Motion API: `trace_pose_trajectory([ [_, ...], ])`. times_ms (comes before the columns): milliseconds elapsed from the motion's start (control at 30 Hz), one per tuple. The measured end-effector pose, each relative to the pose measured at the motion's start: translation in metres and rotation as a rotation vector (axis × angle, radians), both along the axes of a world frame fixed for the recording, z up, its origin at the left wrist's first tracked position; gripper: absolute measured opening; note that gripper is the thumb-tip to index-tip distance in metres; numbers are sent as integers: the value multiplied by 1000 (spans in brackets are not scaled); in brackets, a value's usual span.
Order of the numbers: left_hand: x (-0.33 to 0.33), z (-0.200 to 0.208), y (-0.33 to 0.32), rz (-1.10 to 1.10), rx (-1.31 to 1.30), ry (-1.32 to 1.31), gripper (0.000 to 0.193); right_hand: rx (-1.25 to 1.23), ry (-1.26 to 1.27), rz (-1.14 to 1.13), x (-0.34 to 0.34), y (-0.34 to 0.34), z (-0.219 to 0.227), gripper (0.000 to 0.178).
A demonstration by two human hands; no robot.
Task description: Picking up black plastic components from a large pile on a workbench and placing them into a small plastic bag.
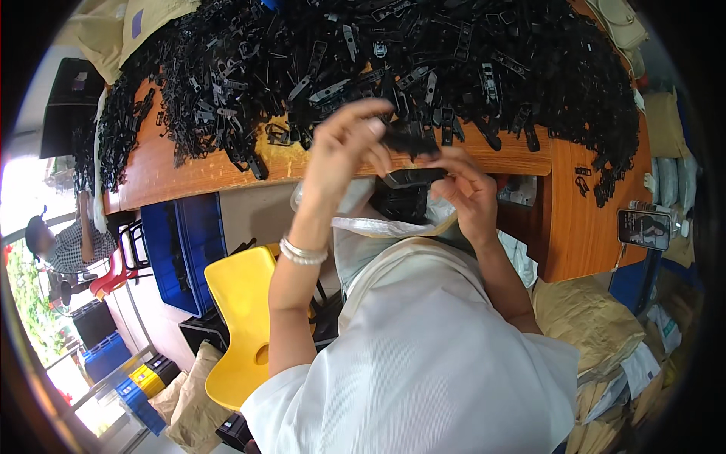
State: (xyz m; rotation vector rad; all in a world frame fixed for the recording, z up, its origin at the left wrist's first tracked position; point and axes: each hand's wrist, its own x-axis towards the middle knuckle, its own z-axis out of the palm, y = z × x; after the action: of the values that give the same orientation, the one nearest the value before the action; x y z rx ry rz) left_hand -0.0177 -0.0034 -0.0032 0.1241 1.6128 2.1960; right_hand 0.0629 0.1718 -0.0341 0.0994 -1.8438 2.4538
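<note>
My left hand [344,147] is raised over the near edge of the wooden table [204,170], fingers pinched on a small black plastic clip [404,140]. A beaded bracelet [301,253] circles that wrist. My right hand [465,189] sits just to the right and grips a flat black plastic part [412,178] at its end. The two pieces nearly touch between my hands. Behind them a big heap of black plastic clips [363,53] covers the table top.
A white sack [423,348] lies in my lap. A yellow chair [242,318] stands at my left, blue crates [181,250] beyond it. A phone [643,227] rests on the table's right end. Brown sacks [586,321] pile at the right. Another person [64,242] sits far left.
</note>
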Motion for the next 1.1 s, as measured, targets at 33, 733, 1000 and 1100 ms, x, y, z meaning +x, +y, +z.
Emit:
trace_pose_trajectory([
  [33, 13, -6, 5, -13, -11, -8, 24, -77, 3, 17, -1, -2, 1, 21],
  [733, 54, 10, 3, -169, -466, 305, 35, 642, 232, -78, 5, 5, 27, 26],
  [1000, 54, 7, 0, -214, -530, 536, 34, 689, 281, 9, 1, 9, 23, 32],
  [1100, 54, 8, -2, -250, -444, 327, 33, 662, 278, 64, 1, 11, 20, 35],
])
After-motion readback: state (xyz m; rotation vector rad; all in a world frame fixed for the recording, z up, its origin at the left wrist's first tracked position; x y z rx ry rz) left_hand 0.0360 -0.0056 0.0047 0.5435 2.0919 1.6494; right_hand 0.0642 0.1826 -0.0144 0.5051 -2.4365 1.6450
